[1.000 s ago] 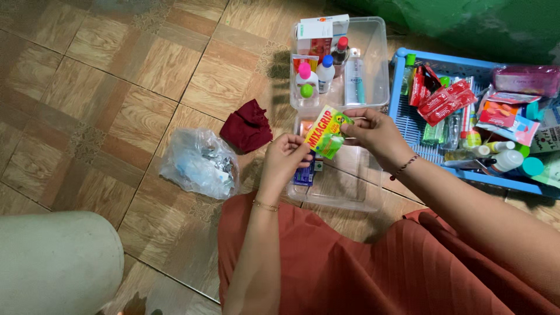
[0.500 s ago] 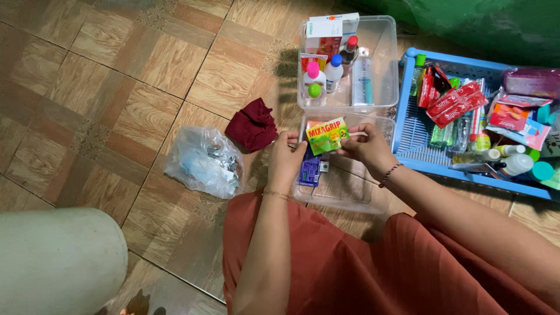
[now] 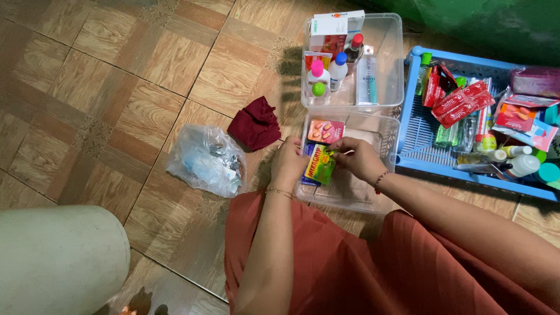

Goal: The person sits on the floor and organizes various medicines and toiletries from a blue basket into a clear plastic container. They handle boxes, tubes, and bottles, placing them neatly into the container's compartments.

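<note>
Both hands hold a small yellow and green medicine packet low over a clear plastic box on the tiled floor. My left hand grips its left edge. My right hand pinches its upper right corner. Under the packet lies a blue packet, partly hidden. A pink blister pack lies in the far left corner of the same box.
A second clear box behind holds small bottles, cartons and a tube. A blue basket on the right is full of sachets and bottles. A dark red cloth and a crumpled clear bag lie to the left. A pale rounded object sits at the bottom left.
The hands have lowered the yellow and green packet from above the box's near side down into the box. The camera view has shifted a little to the left.
</note>
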